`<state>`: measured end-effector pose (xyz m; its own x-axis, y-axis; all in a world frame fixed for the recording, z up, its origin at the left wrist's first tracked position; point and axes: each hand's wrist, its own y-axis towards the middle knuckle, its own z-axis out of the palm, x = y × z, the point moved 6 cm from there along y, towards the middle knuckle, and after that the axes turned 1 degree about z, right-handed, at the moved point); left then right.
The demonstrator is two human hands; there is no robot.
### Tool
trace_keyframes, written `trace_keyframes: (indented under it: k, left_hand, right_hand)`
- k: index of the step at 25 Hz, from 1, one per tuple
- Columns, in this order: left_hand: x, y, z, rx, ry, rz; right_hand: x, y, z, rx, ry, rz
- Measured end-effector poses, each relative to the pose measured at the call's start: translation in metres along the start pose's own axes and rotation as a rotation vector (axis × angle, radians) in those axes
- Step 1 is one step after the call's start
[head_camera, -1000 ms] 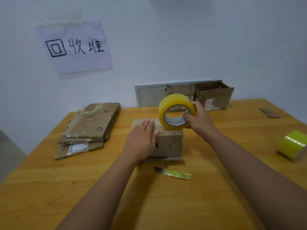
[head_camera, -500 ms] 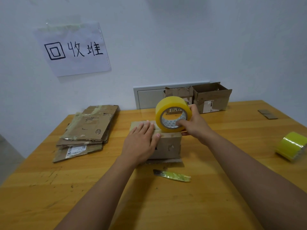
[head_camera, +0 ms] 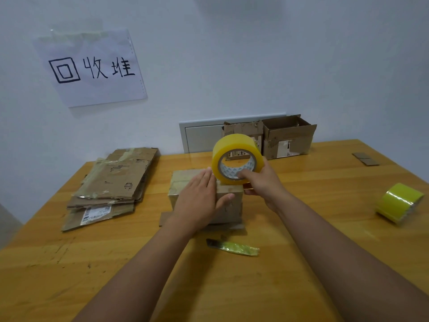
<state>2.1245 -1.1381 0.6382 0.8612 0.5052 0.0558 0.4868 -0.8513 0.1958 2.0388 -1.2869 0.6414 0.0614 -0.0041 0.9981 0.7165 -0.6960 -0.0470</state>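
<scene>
1. Hidden parts. The left hand (head_camera: 197, 201) covers most of the top of the cardboard box (head_camera: 228, 203), so any seam there cannot be seen. The loose end of the tape roll (head_camera: 232, 144) cannot be made out. The right hand (head_camera: 263, 182) has its far fingers out of sight behind the roll. Both forearms are cut off by the lower edge.
2. Hands. Left hand: laid flat on the box top, fingers straight and together, thumb against the front face. Right hand: grasping the tape roll, thumb inside the core.
3. Location. The box sits mid-table (head_camera: 104, 270), on a flat piece of cardboard that shows at its base. The roll rests on the box's top right part, just beside the left fingertips.
4. Surroundings. Stack of flattened cardboard (head_camera: 116, 182), left of the box and apart from it. Small cutter (head_camera: 232, 247) wrapped in yellow-green film, on the table just in front of the box. Second tape roll (head_camera: 398, 202), far right, well apart. Two open boxes (head_camera: 287, 138) at the wall, partly screened by the held roll. Cardboard scrap (head_camera: 365, 158), back right. Handwritten paper sign (head_camera: 92, 68), on the wall.
5. Orientation. The roll stands on edge, its hole facing the camera, its axis running from the person toward the wall. The box's long axis runs left to right.
</scene>
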Motion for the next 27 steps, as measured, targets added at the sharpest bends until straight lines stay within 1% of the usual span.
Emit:
trace_keyframes:
  k: [3, 5, 7, 10, 14, 17, 21, 23, 25, 27]
  left_hand:
    - [-0.001, 0.002, 0.003, -0.011, -0.009, -0.026]
    - [0.002, 0.0, 0.003, -0.001, -0.004, -0.043]
    - [0.002, -0.002, 0.001, -0.004, -0.013, -0.047]
    - [-0.003, -0.003, 0.0, -0.008, -0.051, -0.014]
    - [-0.009, 0.001, -0.001, 0.002, -0.002, -0.019]
    - [-0.023, 0.009, -0.004, -0.014, 0.047, -0.002]
    - [-0.033, 0.014, 0.002, -0.046, 0.027, 0.002]
    - [-0.032, 0.013, 0.005, -0.053, 0.039, 0.031]
    - [-0.031, 0.013, 0.003, -0.05, 0.042, 0.048]
    - [-0.03, 0.015, 0.004, -0.025, 0.008, 0.052]
  right_hand:
    - [0.002, 0.001, -0.001, 0.021, -0.047, 0.003]
    - [0.009, 0.004, -0.01, 0.031, -0.123, -0.026]
    - [0.018, 0.006, -0.03, -0.025, -0.18, -0.069]
    - [0.012, 0.006, -0.058, -0.103, -0.162, -0.048]
    - [-0.012, 0.003, -0.059, -0.088, -0.044, 0.019]
    - [-0.028, 0.005, -0.056, -0.087, 0.01, 0.029]
    - [-0.043, 0.007, -0.055, -0.101, 0.068, 0.078]
    - [-0.046, 0.007, -0.053, -0.07, 0.088, 0.1]
    - [-0.043, 0.007, -0.055, -0.036, 0.05, 0.092]
    - [-0.04, 0.009, -0.071, -0.066, -0.077, 0.059]
